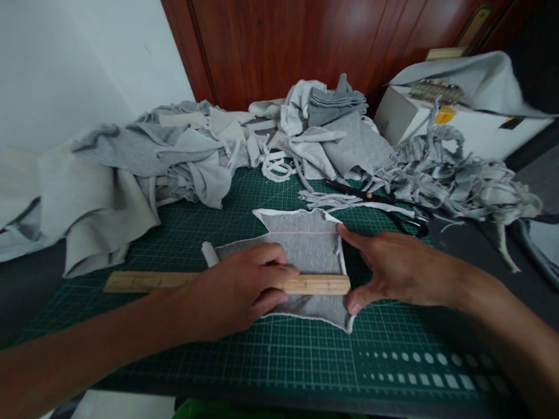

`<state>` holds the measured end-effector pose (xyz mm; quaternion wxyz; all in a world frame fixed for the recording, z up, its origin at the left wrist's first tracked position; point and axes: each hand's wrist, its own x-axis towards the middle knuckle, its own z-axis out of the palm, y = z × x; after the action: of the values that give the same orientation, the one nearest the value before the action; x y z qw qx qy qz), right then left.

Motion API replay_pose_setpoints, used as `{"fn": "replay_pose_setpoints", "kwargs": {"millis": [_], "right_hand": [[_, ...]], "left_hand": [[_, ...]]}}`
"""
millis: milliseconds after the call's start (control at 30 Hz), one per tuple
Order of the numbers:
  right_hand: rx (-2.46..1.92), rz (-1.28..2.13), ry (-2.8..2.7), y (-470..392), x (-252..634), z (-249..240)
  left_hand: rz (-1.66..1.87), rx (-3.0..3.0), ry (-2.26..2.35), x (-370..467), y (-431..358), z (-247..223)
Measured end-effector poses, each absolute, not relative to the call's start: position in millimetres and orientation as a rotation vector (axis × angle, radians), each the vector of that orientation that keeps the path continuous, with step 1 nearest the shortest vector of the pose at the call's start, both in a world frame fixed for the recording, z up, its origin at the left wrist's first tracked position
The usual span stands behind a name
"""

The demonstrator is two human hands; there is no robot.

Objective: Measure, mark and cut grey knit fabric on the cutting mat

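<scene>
A grey cloth piece (305,247) with pale edges and a faint pink line lies flat on the green cutting mat (310,359). Across its lower part rests a wooden ruler (322,284), which sticks out to the left beyond the cloth. My left hand (248,288) holds the ruler, its fingers bent over the middle of it. At the cloth's right edge is my right hand (386,268), with forefinger and thumb spread apart. The forefinger touches the upper right of the cloth; the thumb touches it near the ruler's right end.
Black scissors (383,199) and thin cloth strips (332,201) lie behind the cloth. Grey fabric (182,149) is heaped at the left and back. Tangled strips (458,176) lie at the right, before a white box (400,112). A wall and a reddish door stand behind.
</scene>
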<state>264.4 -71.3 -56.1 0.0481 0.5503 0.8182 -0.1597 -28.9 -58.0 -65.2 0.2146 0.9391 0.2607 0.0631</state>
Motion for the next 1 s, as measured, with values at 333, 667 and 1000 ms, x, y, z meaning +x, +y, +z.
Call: {"fn": "replay_pose_setpoints", "kwargs": {"millis": [333,667,1000], "right_hand": [[1.686,-0.480,2.488,-73.3,265.3,-57.0],[1.681,-0.584,2.550,-80.9,263.3,-53.7],[1.392,-0.614,2.800,-98.4,248.1,-39.9]], "left_hand": [[0.183,2.553,0.765,-24.4,-59.4,-58.0],[0.219,2.519,0.680,-26.5,-59.4,-70.0],[0.262,2.506,0.636,-26.7,-60.7,-77.4]]}}
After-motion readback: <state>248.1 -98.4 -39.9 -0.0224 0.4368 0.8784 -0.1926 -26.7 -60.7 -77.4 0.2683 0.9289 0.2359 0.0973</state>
